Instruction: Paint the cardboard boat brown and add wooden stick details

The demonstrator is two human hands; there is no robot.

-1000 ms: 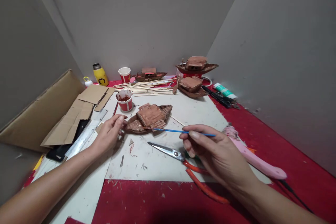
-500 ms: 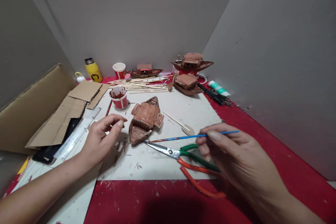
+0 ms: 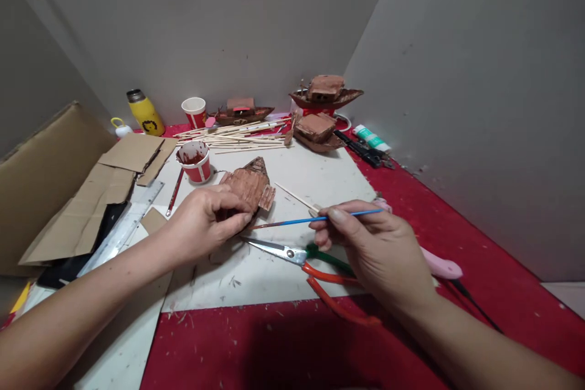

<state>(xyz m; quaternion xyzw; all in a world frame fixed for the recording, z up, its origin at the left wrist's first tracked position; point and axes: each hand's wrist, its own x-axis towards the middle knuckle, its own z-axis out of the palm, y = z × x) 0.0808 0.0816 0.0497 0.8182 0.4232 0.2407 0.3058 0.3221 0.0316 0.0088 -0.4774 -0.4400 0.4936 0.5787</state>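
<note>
My left hand [image 3: 208, 219] is closed around the near end of a small brown model boat [image 3: 250, 187], covering much of its bow. The boat has a ribbed cabin roof and sits on a white board [image 3: 214, 292]. Between the fingertips of my right hand [image 3: 381, 247] is a thin blue paintbrush [image 3: 301, 220], its brown-stained tip reaching toward the boat's near end beside my left fingers. Under the brush lie scissors [image 3: 291, 253] with green and orange handles. A stick with a paddle-like end [image 3: 295, 196] lies just beyond, partly hidden by my right hand.
A paper cup of brown paint [image 3: 194, 164] stands behind my left hand, another brush [image 3: 175, 194] beside it. Farther back are wooden sticks [image 3: 237, 134], more model boats [image 3: 326, 90] and a yellow bottle [image 3: 146, 114]. Cardboard [image 3: 86, 195] and a ruler [image 3: 121, 228] lie left; a pink-handled tool [image 3: 441, 263] right.
My left hand has moved right and taken hold of the boat's near end. My right hand has shifted left with the brush. The view has shifted, showing the pink-handled tool.
</note>
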